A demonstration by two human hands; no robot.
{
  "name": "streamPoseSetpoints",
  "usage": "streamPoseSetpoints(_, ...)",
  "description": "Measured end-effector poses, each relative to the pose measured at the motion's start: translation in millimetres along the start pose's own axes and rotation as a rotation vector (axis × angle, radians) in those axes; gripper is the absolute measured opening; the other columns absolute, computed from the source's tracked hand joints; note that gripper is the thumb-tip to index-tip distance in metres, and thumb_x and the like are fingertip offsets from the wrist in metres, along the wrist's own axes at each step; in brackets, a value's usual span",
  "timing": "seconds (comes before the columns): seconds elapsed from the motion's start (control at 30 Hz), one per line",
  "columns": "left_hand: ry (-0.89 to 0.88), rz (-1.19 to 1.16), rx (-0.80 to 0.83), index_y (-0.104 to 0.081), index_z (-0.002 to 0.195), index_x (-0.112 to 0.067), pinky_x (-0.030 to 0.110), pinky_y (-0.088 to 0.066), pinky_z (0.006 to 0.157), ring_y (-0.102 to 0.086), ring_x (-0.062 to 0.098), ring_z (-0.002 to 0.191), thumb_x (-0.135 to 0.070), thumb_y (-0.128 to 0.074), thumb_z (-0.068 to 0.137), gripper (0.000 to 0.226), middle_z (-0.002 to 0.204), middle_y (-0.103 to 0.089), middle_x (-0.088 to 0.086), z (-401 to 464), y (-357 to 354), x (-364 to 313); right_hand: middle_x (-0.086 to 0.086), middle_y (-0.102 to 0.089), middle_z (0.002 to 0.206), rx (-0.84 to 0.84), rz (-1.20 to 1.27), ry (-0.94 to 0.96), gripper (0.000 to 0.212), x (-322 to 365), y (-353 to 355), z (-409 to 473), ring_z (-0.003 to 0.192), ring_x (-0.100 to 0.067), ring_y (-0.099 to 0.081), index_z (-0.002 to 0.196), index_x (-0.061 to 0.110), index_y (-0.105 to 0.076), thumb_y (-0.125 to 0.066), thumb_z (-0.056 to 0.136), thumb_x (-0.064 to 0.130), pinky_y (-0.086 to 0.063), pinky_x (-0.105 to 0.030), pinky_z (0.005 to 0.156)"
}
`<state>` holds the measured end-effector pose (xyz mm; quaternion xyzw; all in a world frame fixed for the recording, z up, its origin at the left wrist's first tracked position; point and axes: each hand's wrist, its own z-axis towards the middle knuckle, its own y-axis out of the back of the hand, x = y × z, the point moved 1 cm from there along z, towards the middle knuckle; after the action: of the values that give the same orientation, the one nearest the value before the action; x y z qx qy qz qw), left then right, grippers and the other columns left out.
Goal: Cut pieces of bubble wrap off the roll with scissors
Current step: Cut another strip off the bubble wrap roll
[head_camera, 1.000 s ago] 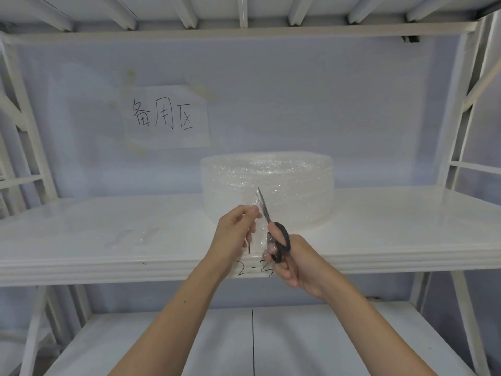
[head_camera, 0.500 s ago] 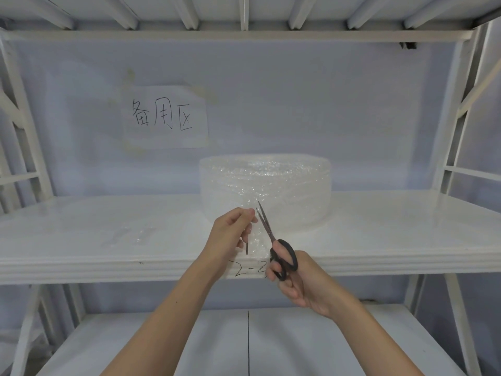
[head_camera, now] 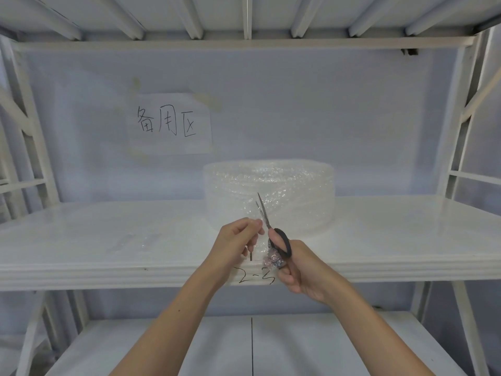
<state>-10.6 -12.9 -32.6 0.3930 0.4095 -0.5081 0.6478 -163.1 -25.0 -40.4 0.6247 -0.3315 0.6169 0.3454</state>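
The scissors [head_camera: 271, 229], gripped in the right hand [head_camera: 301, 270], are pointed up and slightly left, blades slightly parted, at the bubble wrap [head_camera: 260, 240] pinched by the left hand [head_camera: 235, 240] before the shelf-standing roll [head_camera: 268, 194].

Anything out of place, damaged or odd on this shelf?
Nothing stands out. The roll sits flat on the shelf; the left hand pinches the loose wrap while the right hand works the scissors.

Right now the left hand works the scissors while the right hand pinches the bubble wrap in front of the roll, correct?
Not quite: the hands are swapped. In the head view the right hand works the scissors while the left hand pinches the bubble wrap in front of the roll.
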Motion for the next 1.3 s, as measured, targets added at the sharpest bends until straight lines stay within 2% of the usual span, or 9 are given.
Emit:
streamPoseSetpoints(0.03,-0.003,0.005,0.002,-0.064,0.066,-0.020,0.023,-0.032,0.053,-0.043,0.011,0.054,-0.027,-0.058,0.097,0.033,0.060,-0.048,-0.004,-0.2,-0.3,-0.3,-0.020,-0.049,0.075,0.008,-0.004,0.003,0.061,0.8,-0.7,0.4,0.036,-0.016,-0.033,0.069,0.015,-0.061,-0.065,0.066,0.075,-0.028,-0.018,0.034)
streamPoseSetpoints(0.13,-0.005,0.017,0.004,-0.065,0.066,-0.020,0.017,-0.032,0.048,-0.043,0.010,0.052,-0.027,-0.058,0.097,0.032,0.059,-0.048,-0.005,-0.8,-0.4,-0.6,-0.009,-0.044,0.047,0.003,-0.054,0.020,0.062,1.3,-3.2,0.2,0.032,-0.014,-0.031,0.080,0.009,-0.058,-0.056,0.077,0.070,-0.027,-0.018,0.035)
streamPoseSetpoints(0.3,-0.006,0.006,0.008,-0.066,0.069,-0.016,0.015,-0.032,0.046,-0.042,0.009,0.050,-0.025,-0.059,0.097,0.030,0.058,-0.047,-0.004,-0.7,-0.4,-0.5,-0.015,-0.044,0.069,-0.023,-0.036,0.097,0.062,-2.7,-4.3,4.6,0.034,-0.011,-0.031,0.089,0.010,-0.055,-0.061,0.072,0.069,-0.025,-0.018,0.033)
streamPoseSetpoints(0.43,-0.006,0.004,0.010,-0.064,0.067,-0.018,0.016,-0.032,0.047,-0.042,0.010,0.051,-0.024,-0.059,0.096,0.030,0.058,-0.048,-0.003,-0.7,0.5,0.4,-0.018,-0.042,0.074,0.008,-0.021,0.095,0.058,-1.5,-2.1,4.3,0.034,-0.013,-0.031,0.073,0.013,-0.051,-0.064,0.069,0.069,-0.025,-0.017,0.032)
streamPoseSetpoints(0.6,0.021,0.050,0.034,-0.067,0.064,-0.023,0.020,-0.031,0.049,-0.044,0.008,0.049,-0.025,-0.062,0.094,0.031,0.055,-0.049,-0.006,-1.4,-0.3,0.9,0.003,-0.052,0.062,0.010,-0.005,0.030,0.054,9.0,-0.1,4.2,0.033,-0.012,-0.034,0.069,0.014,-0.048,-0.058,0.066,0.067,-0.024,-0.017,0.033)
streamPoseSetpoints(0.83,0.004,0.042,0.042,-0.065,0.068,-0.018,0.019,-0.032,0.050,-0.044,0.008,0.049,-0.025,-0.061,0.095,0.029,0.056,-0.050,-0.004,-0.8,1.8,1.7,0.000,-0.053,0.064,-0.011,-0.008,0.074,0.048,12.1,-1.1,8.8,0.034,-0.010,-0.034,0.070,0.014,-0.048,-0.058,0.077,0.060,-0.024,-0.014,0.033)
streamPoseSetpoints(0.97,-0.008,0.048,0.075,-0.067,0.072,-0.013,0.018,-0.033,0.052,-0.044,0.008,0.052,-0.029,-0.062,0.093,0.027,0.064,-0.051,0.003,-2.4,2.7,0.7,0.006,-0.053,0.062,0.043,0.030,0.080,0.052,17.9,0.9,13.0,0.034,-0.012,-0.035,0.073,0.013,-0.048,-0.059,0.072,0.064,-0.025,-0.018,0.033)
streamPoseSetpoints(1.13,0.032,-0.032,0.060,-0.064,0.062,-0.020,0.022,-0.030,0.052,-0.041,0.009,0.051,-0.021,-0.058,0.096,0.035,0.057,-0.049,-0.005,-1.2,5.4,-1.2,0.000,-0.056,0.065,0.040,-0.004,0.080,0.054,29.6,1.5,16.7,0.035,-0.013,-0.036,0.066,0.014,-0.051,-0.062,0.067,0.067,-0.027,-0.019,0.033)
streamPoseSetpoints(1.3,0.030,-0.017,0.075,-0.063,0.067,-0.015,0.014,-0.032,0.048,-0.041,0.008,0.050,-0.020,-0.058,0.096,0.031,0.056,-0.045,-0.003,-2.0,7.2,-0.5,0.000,-0.054,0.066,0.040,0.047,0.137,0.056,51.3,2.9,15.9,0.033,-0.011,-0.036,0.067,0.016,-0.049,-0.065,0.058,0.069,-0.026,-0.017,0.033)
